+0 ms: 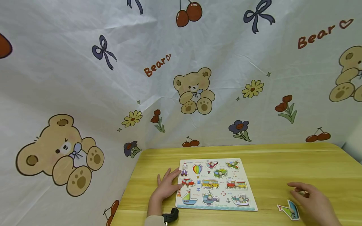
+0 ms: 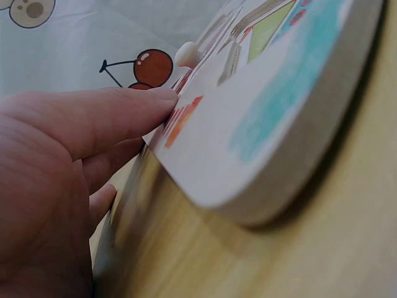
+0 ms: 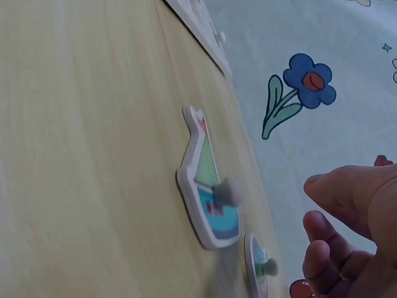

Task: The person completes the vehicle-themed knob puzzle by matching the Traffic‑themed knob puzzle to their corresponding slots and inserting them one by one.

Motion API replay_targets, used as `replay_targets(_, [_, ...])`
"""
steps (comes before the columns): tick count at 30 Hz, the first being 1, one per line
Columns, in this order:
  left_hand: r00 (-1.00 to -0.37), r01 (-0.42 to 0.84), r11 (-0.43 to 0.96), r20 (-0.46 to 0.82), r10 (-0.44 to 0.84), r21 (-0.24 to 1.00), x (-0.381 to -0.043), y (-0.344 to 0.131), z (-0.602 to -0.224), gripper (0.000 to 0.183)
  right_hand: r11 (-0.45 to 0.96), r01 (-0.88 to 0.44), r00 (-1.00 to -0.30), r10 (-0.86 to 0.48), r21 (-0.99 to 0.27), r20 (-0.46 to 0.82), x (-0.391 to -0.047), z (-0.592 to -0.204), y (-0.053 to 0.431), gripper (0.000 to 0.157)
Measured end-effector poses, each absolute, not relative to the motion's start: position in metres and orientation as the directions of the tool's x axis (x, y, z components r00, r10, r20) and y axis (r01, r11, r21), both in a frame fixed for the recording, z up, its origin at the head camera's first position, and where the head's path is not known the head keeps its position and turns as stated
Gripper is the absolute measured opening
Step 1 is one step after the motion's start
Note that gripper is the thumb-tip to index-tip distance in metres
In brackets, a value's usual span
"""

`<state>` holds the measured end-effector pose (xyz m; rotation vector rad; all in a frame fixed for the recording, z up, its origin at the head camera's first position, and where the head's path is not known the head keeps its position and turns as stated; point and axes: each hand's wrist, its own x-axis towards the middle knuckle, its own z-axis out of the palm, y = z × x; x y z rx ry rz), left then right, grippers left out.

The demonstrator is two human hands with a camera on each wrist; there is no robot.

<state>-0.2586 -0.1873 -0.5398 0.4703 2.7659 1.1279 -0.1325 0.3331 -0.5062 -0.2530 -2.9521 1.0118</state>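
A wooden knob puzzle board with vehicle pictures lies on the table. My left hand rests at its left edge, the thumb touching the top face near the corner and the other fingers along the side. To the right of the board lies a loose sailboat piece with a round knob. My right hand is beside and above this piece, its fingers loosely bent and apart from the knob. A second knobbed piece lies past the sailboat in the right wrist view, mostly hidden by my hand in the head view.
The wood-grain table meets a white cloth printed with bears, bows and flowers at its back and left. A black wrist strap piece sits by my left sleeve, below the board's lower left corner.
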Motion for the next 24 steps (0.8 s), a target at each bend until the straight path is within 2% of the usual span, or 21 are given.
replay_targets(8, [-0.945, 0.244, 0.670, 0.015, 0.328, 0.701, -0.259, -0.187, -0.539, 0.063, 0.796, 0.185, -0.981, 0.188, -0.576, -0.055, -0.135, -0.514, 0.351, 0.047])
replay_targets(15, [-0.945, 0.247, 0.680, 0.017, 0.325, 0.690, -0.259, -0.187, -0.540, 0.063, 0.819, 0.205, -0.971, 0.240, -0.536, -0.004, -0.134, -0.522, 0.354, 0.041])
replay_targets(24, [-0.947, 0.242, 0.684, 0.014, 0.321, 0.688, -0.260, -0.187, -0.542, 0.064, 0.807, 0.242, -0.968, 0.238, -0.539, -0.077, -0.134, -0.528, 0.359, 0.048])
